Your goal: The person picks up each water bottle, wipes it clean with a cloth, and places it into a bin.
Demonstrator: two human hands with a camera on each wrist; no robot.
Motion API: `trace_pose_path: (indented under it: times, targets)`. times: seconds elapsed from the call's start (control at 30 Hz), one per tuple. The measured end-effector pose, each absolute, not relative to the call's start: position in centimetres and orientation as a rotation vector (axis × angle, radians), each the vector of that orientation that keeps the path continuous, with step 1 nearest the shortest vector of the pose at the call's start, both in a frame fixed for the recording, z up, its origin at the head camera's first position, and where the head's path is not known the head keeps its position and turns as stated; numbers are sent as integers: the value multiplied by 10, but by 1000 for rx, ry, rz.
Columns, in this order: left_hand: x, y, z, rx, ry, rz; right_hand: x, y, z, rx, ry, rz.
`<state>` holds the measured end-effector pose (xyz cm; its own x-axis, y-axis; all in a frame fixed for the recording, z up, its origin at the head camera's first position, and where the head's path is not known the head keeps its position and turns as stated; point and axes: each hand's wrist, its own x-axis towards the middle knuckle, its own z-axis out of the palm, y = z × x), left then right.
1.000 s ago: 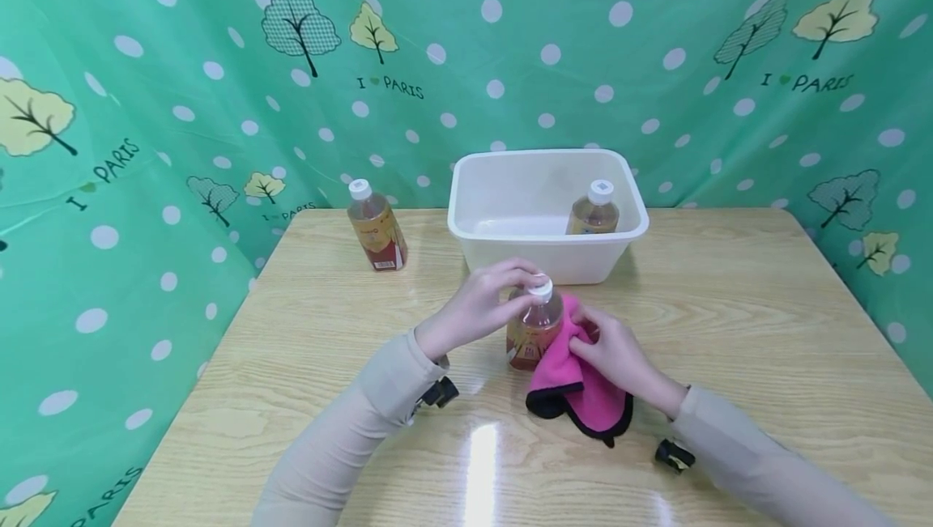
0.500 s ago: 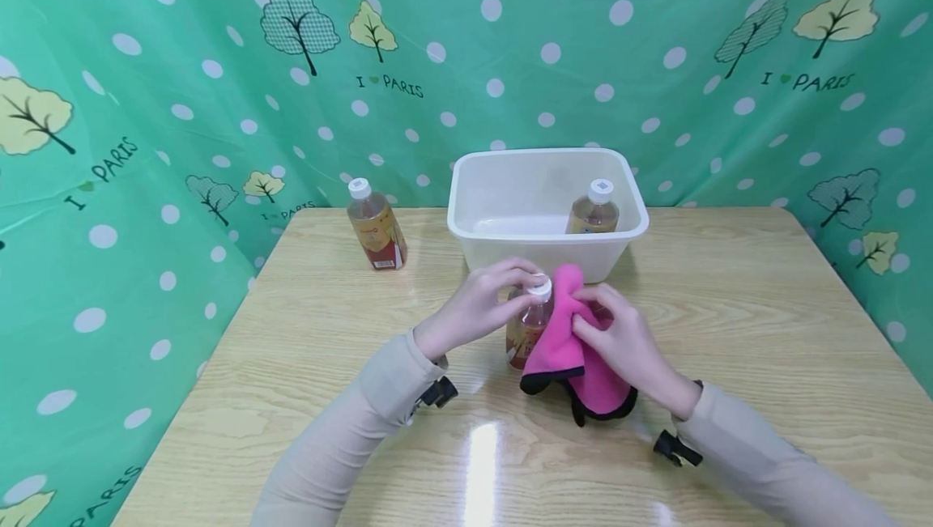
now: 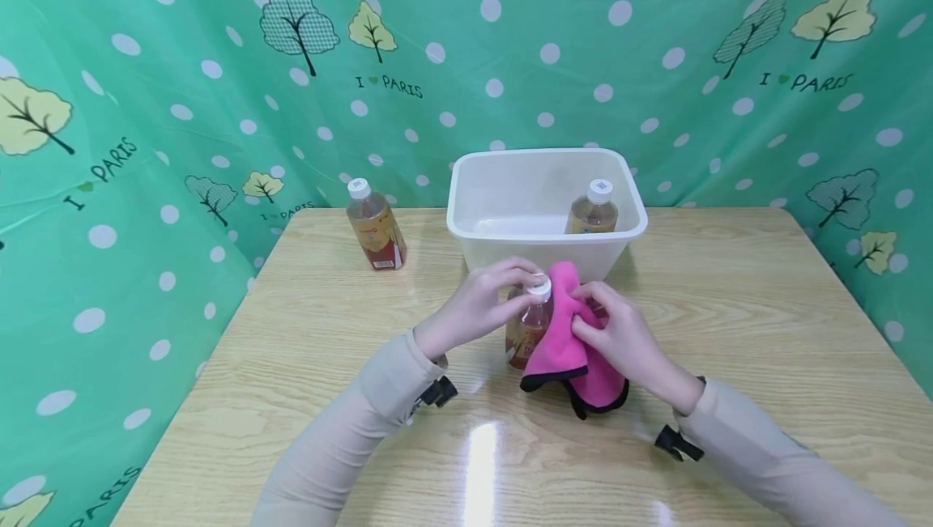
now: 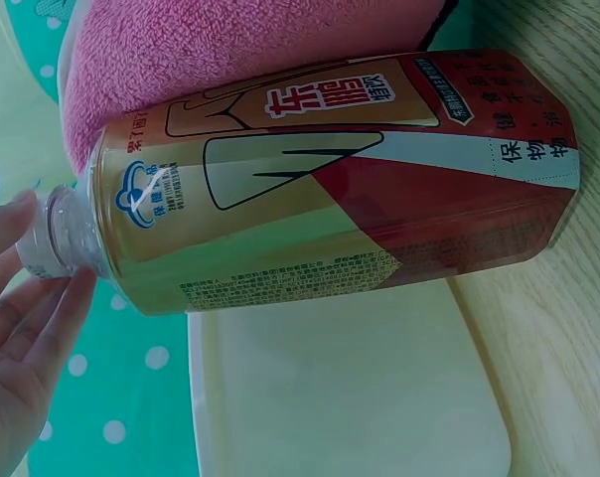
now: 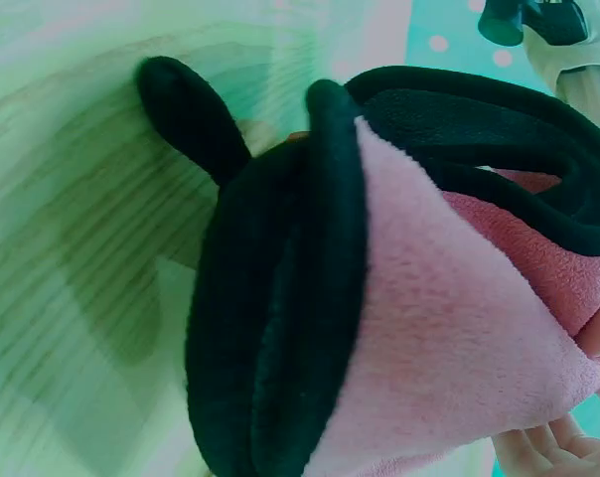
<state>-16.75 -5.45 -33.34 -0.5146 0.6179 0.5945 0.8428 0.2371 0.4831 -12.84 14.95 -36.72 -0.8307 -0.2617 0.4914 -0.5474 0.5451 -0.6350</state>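
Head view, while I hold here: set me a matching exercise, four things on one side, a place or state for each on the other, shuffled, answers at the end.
Things
1. left hand
2. pink cloth
3. white tub
4. leftmost bottle

Place or state
A. has a capped bottle inside
B. beside the white tub, apart from both hands
C. grips a white cap
D. pinched by the right hand

Pairs: 1-C, 2-D, 3-A, 4-B

Left hand [image 3: 487, 299] bare; just behind its grip, long pale grey-beige left sleeve [image 3: 328, 446] with plain cuff [image 3: 397, 373], small black clip-like mount [image 3: 437, 392] on inner side. Right hand [image 3: 619, 339] bare; behind its grip, matching right sleeve [image 3: 773, 458], similar black wrist mount [image 3: 679, 443].
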Motion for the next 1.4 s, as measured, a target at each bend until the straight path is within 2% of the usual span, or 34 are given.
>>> trace_pose_path:
  times: [0.27,0.67,1.4]
  targets:
    - [-168,-54,-334,-1358,-2237,-1162,-130,151,-377,637,-2532,1245]
    - [-167,-54,-335,-1360,-2242,-1182,-136,154,-415,579,-2884,1256]
    - [-168,-56,-333,-1338,-2274,-1164,-126,162,-417,457,-2713,1467]
